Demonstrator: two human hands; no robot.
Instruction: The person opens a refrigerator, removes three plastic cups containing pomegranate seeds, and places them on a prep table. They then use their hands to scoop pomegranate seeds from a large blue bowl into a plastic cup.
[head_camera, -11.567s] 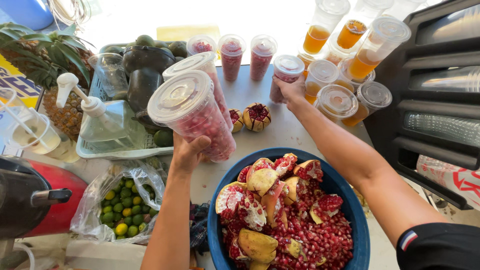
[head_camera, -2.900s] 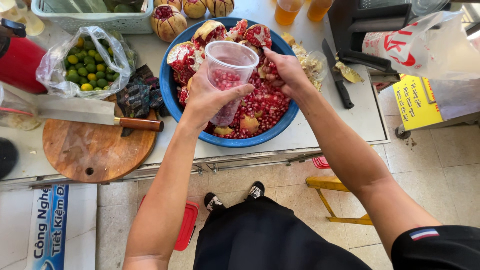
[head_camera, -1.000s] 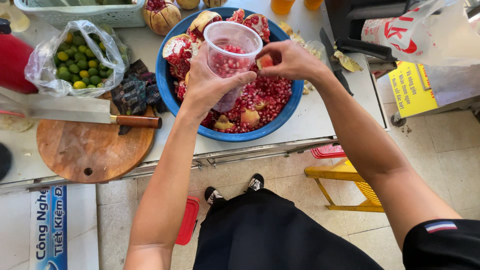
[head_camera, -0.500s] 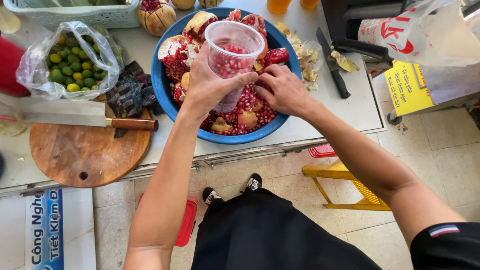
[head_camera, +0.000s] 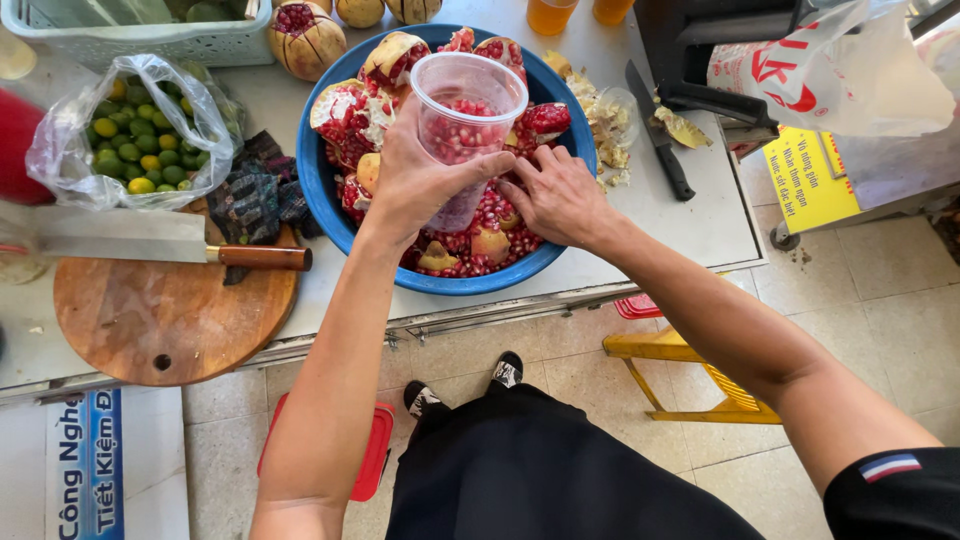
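Note:
My left hand (head_camera: 420, 180) grips a clear plastic cup (head_camera: 466, 125) partly filled with red pomegranate seeds, held upright over the blue bowl (head_camera: 330, 205). The bowl holds loose seeds and broken pomegranate pieces (head_camera: 350, 105). My right hand (head_camera: 560, 195) reaches palm down into the seeds at the bowl's right side, fingers curled among them; what it has between them is hidden.
A cleaver (head_camera: 150, 240) lies on a round wooden board (head_camera: 165, 320) at the left. A plastic bag of small green limes (head_camera: 130, 130) sits behind it. A black-handled knife (head_camera: 660, 135) and peel scraps (head_camera: 605, 115) lie right of the bowl. Whole pomegranates (head_camera: 305, 35) stand behind.
My right hand has dropped from the cup's rim down into the seeds in the bowl. The cup in my left hand has stayed about where it was.

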